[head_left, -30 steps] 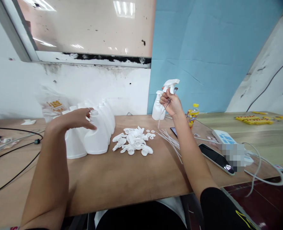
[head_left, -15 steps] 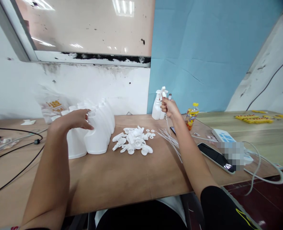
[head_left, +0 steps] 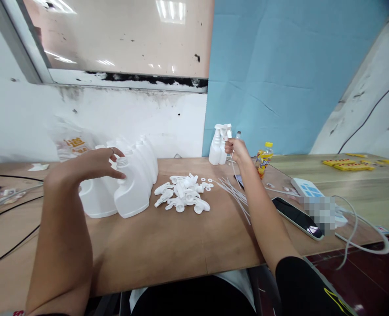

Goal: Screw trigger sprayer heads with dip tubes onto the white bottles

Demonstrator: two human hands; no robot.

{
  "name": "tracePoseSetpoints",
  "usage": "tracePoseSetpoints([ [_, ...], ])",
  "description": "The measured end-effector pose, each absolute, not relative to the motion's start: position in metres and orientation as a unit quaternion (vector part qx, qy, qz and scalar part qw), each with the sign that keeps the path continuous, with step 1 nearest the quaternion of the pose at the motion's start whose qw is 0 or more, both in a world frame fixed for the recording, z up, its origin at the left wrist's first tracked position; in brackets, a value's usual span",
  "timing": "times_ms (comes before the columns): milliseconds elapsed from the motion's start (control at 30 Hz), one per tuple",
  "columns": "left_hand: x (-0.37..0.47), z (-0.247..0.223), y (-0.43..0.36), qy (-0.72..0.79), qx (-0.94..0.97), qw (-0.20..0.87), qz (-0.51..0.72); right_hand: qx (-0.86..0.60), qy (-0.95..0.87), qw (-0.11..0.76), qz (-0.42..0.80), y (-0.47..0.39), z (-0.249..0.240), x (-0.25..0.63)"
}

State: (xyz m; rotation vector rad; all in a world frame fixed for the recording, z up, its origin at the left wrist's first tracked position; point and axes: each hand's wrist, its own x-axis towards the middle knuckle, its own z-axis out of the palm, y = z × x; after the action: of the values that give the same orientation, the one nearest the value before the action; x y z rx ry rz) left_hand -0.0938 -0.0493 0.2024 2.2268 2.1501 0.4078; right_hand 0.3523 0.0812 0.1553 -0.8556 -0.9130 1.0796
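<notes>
My left hand (head_left: 107, 164) is at the front of a cluster of white plastic bottles without caps. Its fingers are curved over the neck of the nearest bottle (head_left: 131, 188), thumb against the side. Farther back, my right hand (head_left: 236, 148) has its fingers closed at the neck of a white spray bottle (head_left: 223, 153); the grip is partly hidden. Another spray bottle (head_left: 214, 149) stands just left of it. A thin white tube or cable (head_left: 235, 169) runs down below my right hand. Between my arms lies a pile of white trigger sprayer heads (head_left: 184, 193).
Small white rings (head_left: 208, 184) and thin white tubes (head_left: 235, 197) lie right of the pile. Beyond my right forearm are a drink bottle (head_left: 264, 160), a phone (head_left: 296, 217) and a power strip (head_left: 308, 188) with cables. Black cables (head_left: 13, 245) cross the table's left side.
My left hand has shifted slightly left, and the front bottle tilts a little with it. My right hand has moved slightly right and down; the sprayer head near it sits lower.
</notes>
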Motion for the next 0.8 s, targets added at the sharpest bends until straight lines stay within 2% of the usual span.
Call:
tracePoseSetpoints([
  [233,-0.087,0.204,-0.054,0.677,0.733,0.006,0.067,-0.421,-0.401,0.675,0.455,0.085,0.148,0.344],
  [433,-0.083,0.207,-0.058,0.656,0.75,-0.008,0.083,-0.45,-0.408,0.648,0.459,0.086,0.14,0.342],
  [667,-0.091,0.204,-0.056,0.655,0.753,0.004,0.062,-0.514,-0.435,0.493,0.551,0.09,0.127,0.353],
  [800,-0.089,0.203,-0.064,0.633,0.765,-0.071,0.096,-0.563,-0.44,0.427,0.554,0.094,0.11,0.359],
])
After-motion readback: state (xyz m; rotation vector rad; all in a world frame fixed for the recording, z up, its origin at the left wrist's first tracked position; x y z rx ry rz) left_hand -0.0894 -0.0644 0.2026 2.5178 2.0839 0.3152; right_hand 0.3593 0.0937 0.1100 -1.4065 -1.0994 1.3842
